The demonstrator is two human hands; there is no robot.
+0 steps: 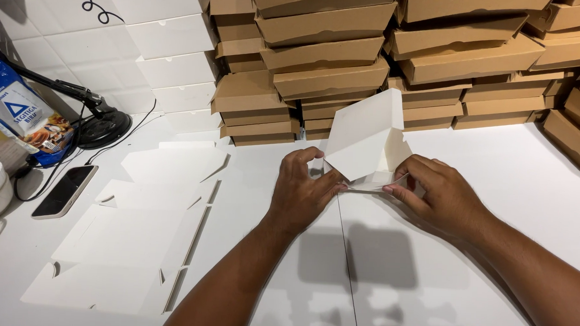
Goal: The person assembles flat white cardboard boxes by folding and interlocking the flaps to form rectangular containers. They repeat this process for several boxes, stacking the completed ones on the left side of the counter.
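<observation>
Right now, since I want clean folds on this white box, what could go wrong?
The box is half folded, held only at its lower corner by the left hand and right hand; the raised panel may spring open. The phone and cable lie near the flat blanks and could snag them.

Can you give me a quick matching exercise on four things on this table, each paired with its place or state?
Things:
1. white box
2. phone
3. brown boxes
4. flat white sheets

Places or states:
A. stacked at the back by the wall
B. half folded, held by the left hand and the right hand
C. lying unfolded on the table's left side
D. face up near the left edge, by a black cable

Pairs: 1-B, 2-D, 3-A, 4-C
</observation>
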